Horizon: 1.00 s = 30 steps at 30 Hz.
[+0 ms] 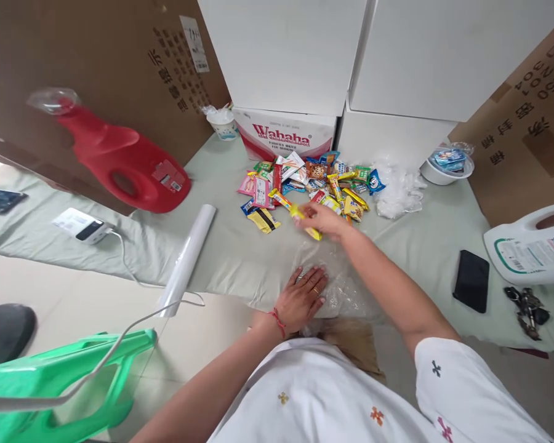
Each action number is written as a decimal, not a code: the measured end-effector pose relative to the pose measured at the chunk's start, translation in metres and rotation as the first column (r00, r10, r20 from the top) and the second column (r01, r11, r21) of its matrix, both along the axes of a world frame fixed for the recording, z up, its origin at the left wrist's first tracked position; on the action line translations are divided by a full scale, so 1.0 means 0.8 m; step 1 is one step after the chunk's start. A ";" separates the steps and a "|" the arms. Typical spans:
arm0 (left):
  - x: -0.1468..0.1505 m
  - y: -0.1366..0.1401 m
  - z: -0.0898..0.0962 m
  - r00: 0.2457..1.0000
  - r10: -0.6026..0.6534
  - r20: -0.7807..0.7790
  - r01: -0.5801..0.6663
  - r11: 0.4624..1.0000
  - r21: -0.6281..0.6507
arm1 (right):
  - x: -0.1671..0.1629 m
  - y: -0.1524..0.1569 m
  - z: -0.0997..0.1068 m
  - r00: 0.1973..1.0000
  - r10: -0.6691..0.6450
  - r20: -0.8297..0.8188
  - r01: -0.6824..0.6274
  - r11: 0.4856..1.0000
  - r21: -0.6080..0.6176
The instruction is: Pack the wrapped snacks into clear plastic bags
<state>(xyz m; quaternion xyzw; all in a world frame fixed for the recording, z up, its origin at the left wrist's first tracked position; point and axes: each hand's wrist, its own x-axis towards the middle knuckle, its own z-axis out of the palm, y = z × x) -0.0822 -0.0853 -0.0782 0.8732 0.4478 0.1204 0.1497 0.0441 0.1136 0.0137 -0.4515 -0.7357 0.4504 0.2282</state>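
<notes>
My left hand (303, 299) lies flat at the table's front edge, fingers stretched out over a clear plastic bag (346, 284). A red cord circles that wrist. My right hand (325, 220) is at the near side of a pile of small wrapped snacks, its fingers closed around a yellow snack packet (314, 234); motion blurs it slightly. Just left of those fingers is a yellow snack bar (281, 199). In the pile lie a pink packet (261, 192), a red packet (277, 177) and a blue packet (375, 181). A pale yellow packet (264, 220) lies nearest on the left.
Behind the snacks stand a Wahaha carton (284, 136) and white boxes (281, 55). Crumpled clear plastic (399, 191) and a white bowl (447, 174) are right. A red jug (133, 166) and white roll (189, 258) are left; a phone (471, 281) and keys (529, 314) right.
</notes>
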 end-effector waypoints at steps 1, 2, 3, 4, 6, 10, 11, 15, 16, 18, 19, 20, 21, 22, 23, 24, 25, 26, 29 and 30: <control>0.000 0.000 -0.001 1.000 0.012 0.010 -0.012 1.000 0.011 | 0.019 0.000 0.012 0.994 -0.034 -0.102 0.035 0.999 0.005; 0.000 0.000 -0.001 0.999 0.024 0.024 -0.024 0.999 0.021 | 0.039 -0.004 0.024 0.983 -0.065 -0.169 0.072 0.997 0.036; -0.001 0.001 -0.002 0.998 0.035 0.048 -0.036 0.999 0.031 | 0.059 -0.011 0.037 0.978 -0.084 -0.190 0.105 0.989 0.104; -0.002 0.002 -0.002 0.996 0.047 0.081 -0.051 0.998 0.042 | 0.079 -0.023 0.048 0.981 -0.083 -0.174 0.118 0.973 0.198; -0.006 0.006 -0.003 0.983 0.072 0.168 -0.084 0.994 0.063 | 0.112 -0.054 0.061 0.999 -0.025 -0.026 0.032 0.936 0.350; -0.019 0.019 0.000 0.960 0.156 0.233 -0.180 0.980 0.084 | 0.136 -0.122 0.035 0.946 0.145 0.290 -0.251 0.894 0.371; -0.022 0.022 0.001 0.961 0.190 0.202 -0.210 0.974 0.082 | 0.133 -0.134 0.020 0.923 0.167 0.347 -0.294 0.888 0.355; -0.030 0.028 0.005 0.958 0.283 0.046 -0.286 0.956 0.067 | 0.106 -0.155 -0.032 0.827 0.142 0.544 -0.356 0.881 0.311; -0.031 0.028 0.007 0.957 0.290 0.024 -0.291 0.954 0.066 | 0.101 -0.153 -0.037 0.797 0.140 0.587 -0.367 0.885 0.287; -0.031 0.027 0.008 0.954 0.300 -0.002 -0.299 0.952 0.070 | 0.095 -0.136 -0.036 0.753 0.171 0.636 -0.399 0.886 0.234; -0.031 0.027 0.009 0.952 0.305 -0.008 -0.304 0.950 0.074 | 0.094 -0.122 -0.031 0.746 0.178 0.641 -0.406 0.885 0.228; -0.031 0.027 0.009 0.951 0.309 -0.014 -0.308 0.948 0.076 | 0.094 -0.105 -0.024 0.753 0.166 0.637 -0.397 0.886 0.239; -0.031 0.026 0.009 0.950 0.312 -0.020 -0.310 0.948 0.077 | 0.093 -0.084 -0.016 0.763 0.131 0.633 -0.378 0.885 0.272; -0.031 0.026 0.010 0.949 0.313 -0.027 -0.311 0.948 0.075 | 0.091 -0.061 -0.010 0.769 0.083 0.634 -0.360 0.875 0.322; -0.031 0.026 0.010 0.949 0.314 -0.034 -0.311 0.948 0.073 | 0.088 -0.036 -0.005 0.766 0.046 0.641 -0.355 0.862 0.363; -0.030 0.026 0.010 0.948 0.315 -0.041 -0.312 0.948 0.070 | 0.083 -0.012 -0.002 0.742 0.025 0.670 -0.395 0.823 0.408; -0.030 0.026 0.011 0.947 0.317 -0.045 -0.314 0.947 0.066 | 0.077 0.011 -0.002 0.708 0.045 0.705 -0.469 0.776 0.421; -0.030 0.026 0.011 0.947 0.318 -0.047 -0.315 0.947 0.063 | 0.071 0.032 -0.005 0.662 0.086 0.745 -0.548 0.733 0.403; -0.031 0.027 0.011 0.948 0.317 -0.037 -0.315 0.948 0.050 | 0.055 0.074 -0.018 0.539 0.180 0.823 -0.714 0.617 0.332; -0.032 0.027 0.010 0.949 0.314 -0.027 -0.313 0.949 0.043 | 0.053 0.081 -0.021 0.521 0.184 0.834 -0.737 0.590 0.330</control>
